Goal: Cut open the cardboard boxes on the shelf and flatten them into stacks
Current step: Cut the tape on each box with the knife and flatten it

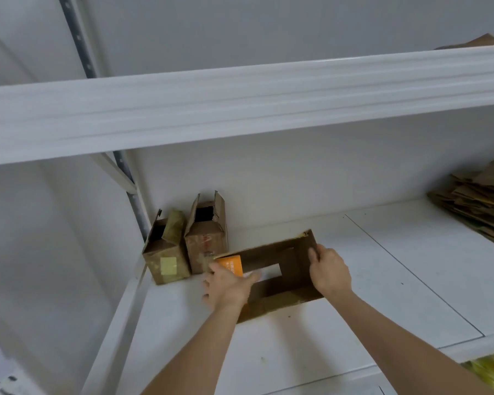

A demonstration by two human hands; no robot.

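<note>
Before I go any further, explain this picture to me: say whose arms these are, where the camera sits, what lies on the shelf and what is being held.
There is no machine here. The arms belong to a person, and the single picture comes from a camera worn on that person's head, looking forward and down.

Both hands work on a flattened box lying on a white shelf. The right hand grips the box's right edge. The left hand rests on its left part, beside an orange label; the picture is blurred there, so I cannot tell whether it holds anything.

To the left, against the back corner, stand two small boxes, upright with their top flaps open. At the far right of the same shelf lies a stack of flattened cardboard. Another shelf board runs overhead.
</note>
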